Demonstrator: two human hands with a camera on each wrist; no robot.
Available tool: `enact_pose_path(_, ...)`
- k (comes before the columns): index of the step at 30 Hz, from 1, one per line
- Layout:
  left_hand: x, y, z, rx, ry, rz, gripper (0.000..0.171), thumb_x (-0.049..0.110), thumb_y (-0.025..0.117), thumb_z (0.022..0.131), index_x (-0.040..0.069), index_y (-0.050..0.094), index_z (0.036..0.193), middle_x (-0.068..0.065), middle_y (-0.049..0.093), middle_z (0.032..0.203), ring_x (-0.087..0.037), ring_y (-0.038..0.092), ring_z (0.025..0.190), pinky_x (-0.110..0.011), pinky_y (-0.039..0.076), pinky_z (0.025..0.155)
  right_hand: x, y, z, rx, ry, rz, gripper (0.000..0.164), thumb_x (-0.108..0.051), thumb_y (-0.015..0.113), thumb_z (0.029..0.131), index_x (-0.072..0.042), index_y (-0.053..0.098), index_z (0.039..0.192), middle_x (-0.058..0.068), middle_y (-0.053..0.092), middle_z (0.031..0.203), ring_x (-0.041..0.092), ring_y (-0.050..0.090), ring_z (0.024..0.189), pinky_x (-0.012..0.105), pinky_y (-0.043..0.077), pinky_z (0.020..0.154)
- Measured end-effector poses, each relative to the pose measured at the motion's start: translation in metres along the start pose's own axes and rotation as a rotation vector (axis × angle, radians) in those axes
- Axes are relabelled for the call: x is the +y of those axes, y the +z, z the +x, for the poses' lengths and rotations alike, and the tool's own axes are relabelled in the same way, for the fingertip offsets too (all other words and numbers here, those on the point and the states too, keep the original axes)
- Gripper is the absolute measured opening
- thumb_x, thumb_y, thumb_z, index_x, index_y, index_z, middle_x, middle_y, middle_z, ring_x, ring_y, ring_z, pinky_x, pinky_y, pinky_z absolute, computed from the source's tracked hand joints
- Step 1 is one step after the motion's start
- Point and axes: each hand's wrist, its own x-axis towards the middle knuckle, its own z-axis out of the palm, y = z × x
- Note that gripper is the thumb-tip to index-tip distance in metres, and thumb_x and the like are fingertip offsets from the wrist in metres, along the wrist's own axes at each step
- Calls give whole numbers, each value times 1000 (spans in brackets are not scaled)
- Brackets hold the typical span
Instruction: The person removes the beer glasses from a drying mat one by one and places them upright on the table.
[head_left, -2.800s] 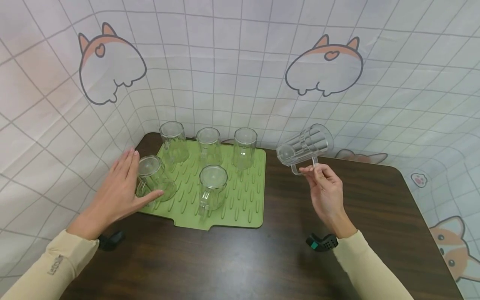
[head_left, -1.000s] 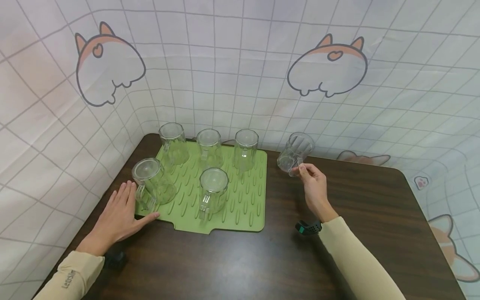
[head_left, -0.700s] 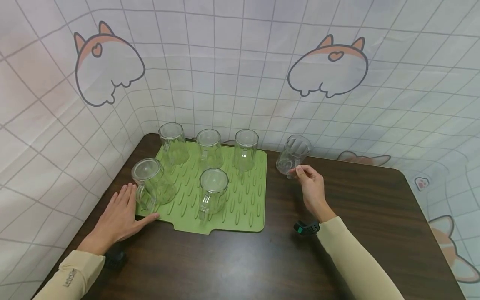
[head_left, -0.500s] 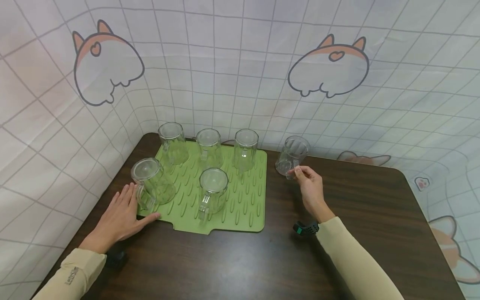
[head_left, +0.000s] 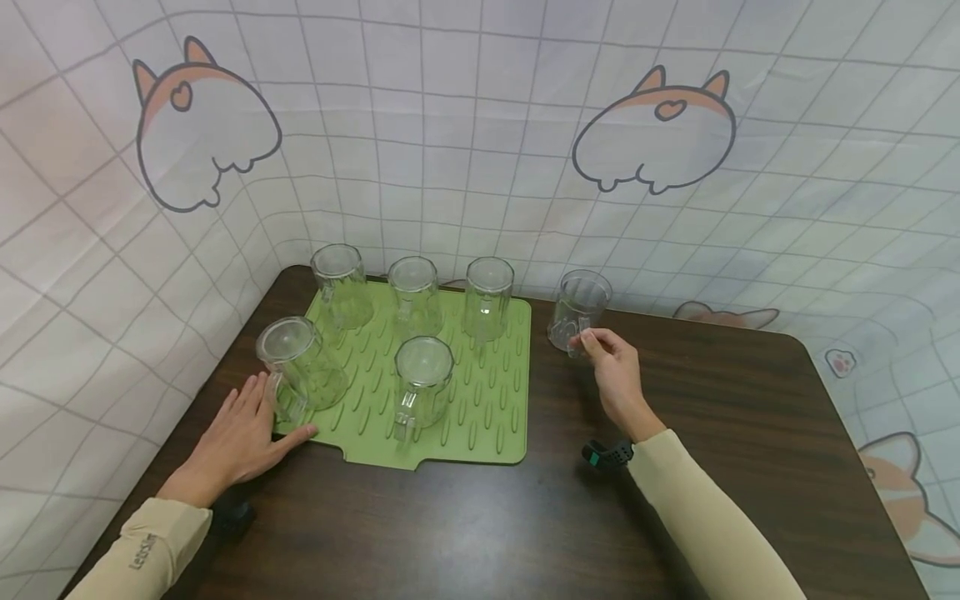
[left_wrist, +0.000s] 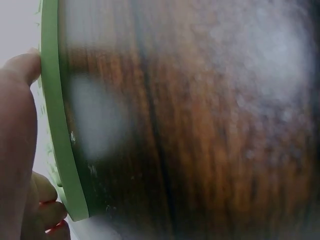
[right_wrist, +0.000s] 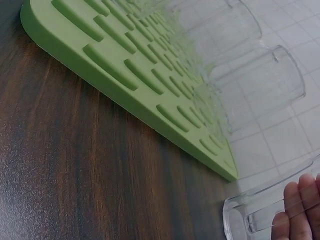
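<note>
My right hand (head_left: 618, 379) pinches the handle of a clear glass beer mug (head_left: 583, 292). The mug stands rim up at the table's back edge, just right of the green drying mat (head_left: 382, 456). In the right wrist view the lower part of this mug (right_wrist: 235, 222) shows beside the curled fingers. My left hand (head_left: 236, 433) lies flat with fingers straight at the mat's front left corner, its thumb at the mat's edge. Close by it is an upside-down glass mug (head_left: 318, 375) with its handle toward the fingers. The left wrist view shows the thumb against the mat's edge (left_wrist: 54, 115).
Several more glass mugs stand upside down on the ribbed mat: one (head_left: 423, 367) at the front middle and a row along the back, including a mug (head_left: 489, 296) at the right end. A gridded cloth (head_left: 480, 125) hangs behind the dark wooden table (head_left: 720, 400).
The right hand has brought the tilted mug down and left, turning it upright beside the mat. The left hand has moved down from beside the front left mug to the mat's corner.
</note>
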Motion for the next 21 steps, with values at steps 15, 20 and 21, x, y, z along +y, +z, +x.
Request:
enact_pose_path(15, 0, 3, 1, -22, 1, -8, 115, 72, 52, 97, -17, 12, 159, -42, 13, 165, -58, 15, 155, -71, 14, 125, -6, 1, 4, -79, 50, 33, 29, -25, 58, 107, 1, 65, 119, -15, 73, 96, 1, 70, 102, 43, 46, 120)
enact_pose_path(20, 1, 3, 1, -19, 1, -16, 114, 71, 52, 97, -15, 11, 160, -42, 13, 165, -58, 15, 155, -71, 14, 125, -7, -1, 6, -127, 68, 81, 23, -24, 58, 107, -4, 66, 115, -12, 73, 102, 3, 70, 107, 42, 43, 123)
enact_pose_path(21, 1, 3, 1, -19, 1, -16, 114, 71, 52, 97, -15, 12, 160, -42, 13, 165, -58, 15, 155, -71, 14, 125, -7, -1, 6, -137, 71, 85, 24, -24, 57, 107, -3, 66, 117, -11, 72, 103, 3, 70, 108, 42, 42, 124)
